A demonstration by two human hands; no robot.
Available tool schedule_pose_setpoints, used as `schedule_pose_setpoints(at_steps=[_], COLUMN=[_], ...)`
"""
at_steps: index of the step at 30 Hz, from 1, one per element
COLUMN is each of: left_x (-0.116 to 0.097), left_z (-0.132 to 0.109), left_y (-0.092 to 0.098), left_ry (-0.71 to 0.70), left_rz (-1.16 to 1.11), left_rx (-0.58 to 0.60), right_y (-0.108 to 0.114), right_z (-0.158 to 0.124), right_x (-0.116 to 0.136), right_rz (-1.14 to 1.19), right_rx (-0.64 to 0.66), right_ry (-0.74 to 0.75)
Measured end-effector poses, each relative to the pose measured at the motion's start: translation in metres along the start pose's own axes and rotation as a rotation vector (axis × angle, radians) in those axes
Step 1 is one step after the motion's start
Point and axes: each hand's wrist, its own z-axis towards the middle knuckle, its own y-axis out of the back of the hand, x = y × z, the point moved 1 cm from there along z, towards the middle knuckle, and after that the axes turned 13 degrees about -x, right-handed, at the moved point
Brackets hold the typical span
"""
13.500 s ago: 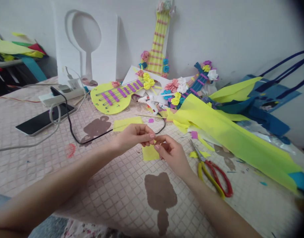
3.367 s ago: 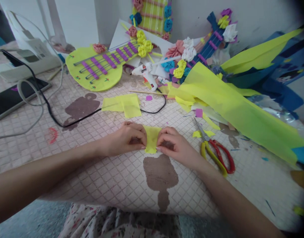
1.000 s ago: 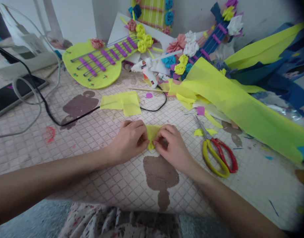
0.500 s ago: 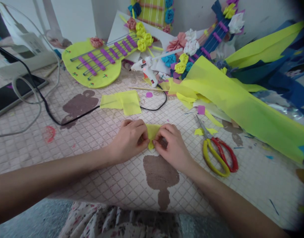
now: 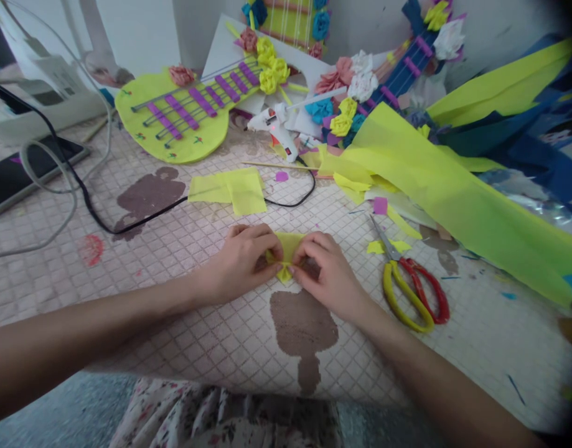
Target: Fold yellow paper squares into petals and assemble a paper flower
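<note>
L hand (image 5: 251,256) & R hand (image 5: 330,272) both pinch a yellow paper piece (image 5: 288,246) betw. them, over tabletop (image 5: 211,354); its near edge, flatter secs ago, now bunches into a small fan, so gathering seems begun. Other yellow pcs (image 5: 248,191) beyond L hand.

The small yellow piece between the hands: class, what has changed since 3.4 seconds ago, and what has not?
The yellow piece was flatter; its near edge is now bunched between the left hand and right hand, whose fingertips have drawn closer. Both hands still hold it. The scissors and glue gun lie as before.
</note>
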Motion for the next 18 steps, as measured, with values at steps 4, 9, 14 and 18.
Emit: schedule_pose_setpoints(at_steps=[4,9,14,18], left_x=[0.005,0.007,0.004,0.001], left_z=[0.001,0.001,0.001,0.000], left_y=[0.006,0.005,0.001,-0.002], left_ry=[-0.015,-0.018,-0.004,-0.007], left_rz=[-0.088,-0.092,-0.029,0.020], left_rx=[0.076,0.072,0.020,-0.008], right_y=[0.011,0.011,0.000,-0.001], right_z=[0.001,0.001,0.001,0.001], right_x=[-0.006,-0.007,-0.002,-0.002], right_rz=[0.102,0.123,0.033,0.013], right_rx=[0.119,0.115,0.007,-0.013], right_ry=[0.016,0.006,-0.018,-0.009])
